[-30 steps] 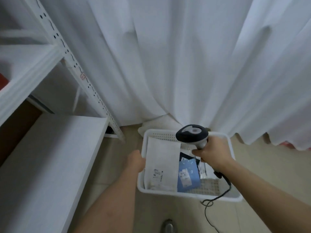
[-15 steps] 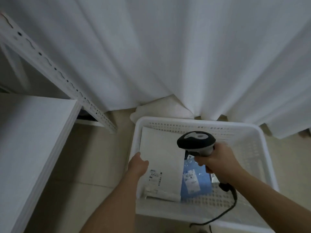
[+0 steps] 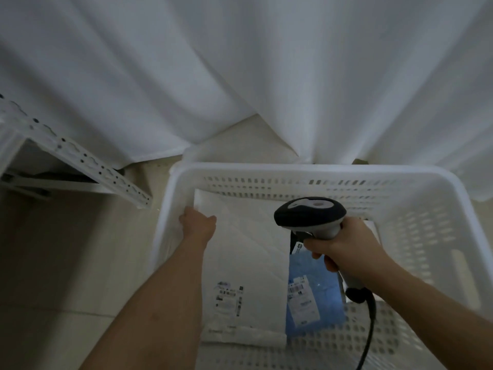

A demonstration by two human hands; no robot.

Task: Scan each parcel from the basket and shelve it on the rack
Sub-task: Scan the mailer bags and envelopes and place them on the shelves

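A white perforated plastic basket (image 3: 416,182) sits on the floor (image 3: 66,249), just near of a hanging white curtain (image 3: 266,76). A large white flat mailer parcel (image 3: 253,257) lies in its left part; a blue plastic-bagged parcel (image 3: 314,297) lies to the right, touching it. A white slotted metal rack (image 3: 88,161) stands to the basket's far left.

The basket (image 3: 314,180) is white with slotted perforations; one parcel (image 3: 250,252) is white, another (image 3: 317,284) blue; the scanner (image 3: 310,213) is black and grey.

Dim, bluish, soft indoor light, faint shadows, wide-angle bowing at edges, perhaps slight blur.
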